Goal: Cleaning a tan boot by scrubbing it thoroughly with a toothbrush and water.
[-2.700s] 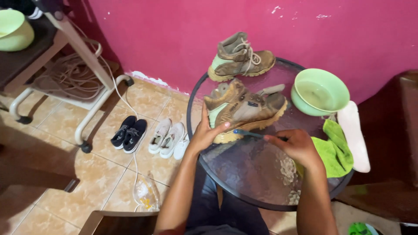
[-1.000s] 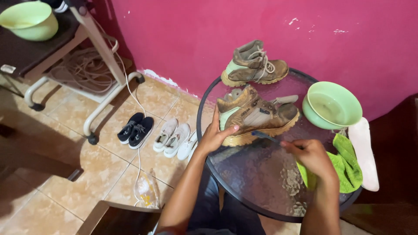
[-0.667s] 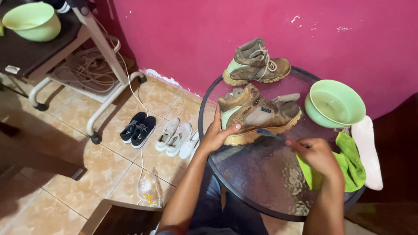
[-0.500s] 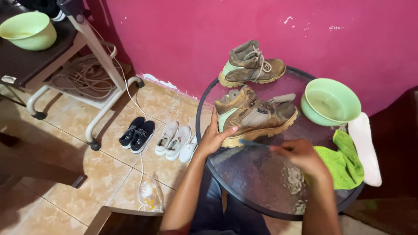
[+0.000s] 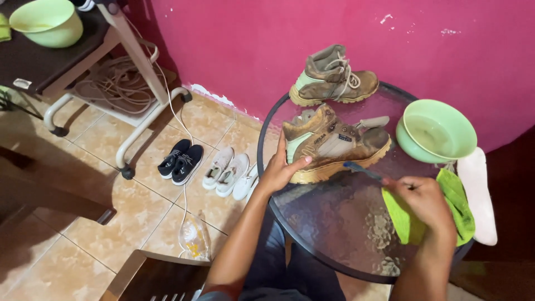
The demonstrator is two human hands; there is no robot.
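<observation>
A muddy tan boot lies on its side on a round glass table. My left hand grips its heel end. My right hand holds a small blue-handled brush whose tip is at the boot's sole edge. A second, matching boot stands upright at the table's far edge.
A green bowl of water, a green cloth and a white insole lie at the table's right. On the tiled floor are black sneakers and white shoes by the pink wall. A wheeled stand with another green bowl is at left.
My right hand with the brush has moved back and forth along the boot's sole. My left hand has kept its grip on the heel. The view has shifted slightly.
</observation>
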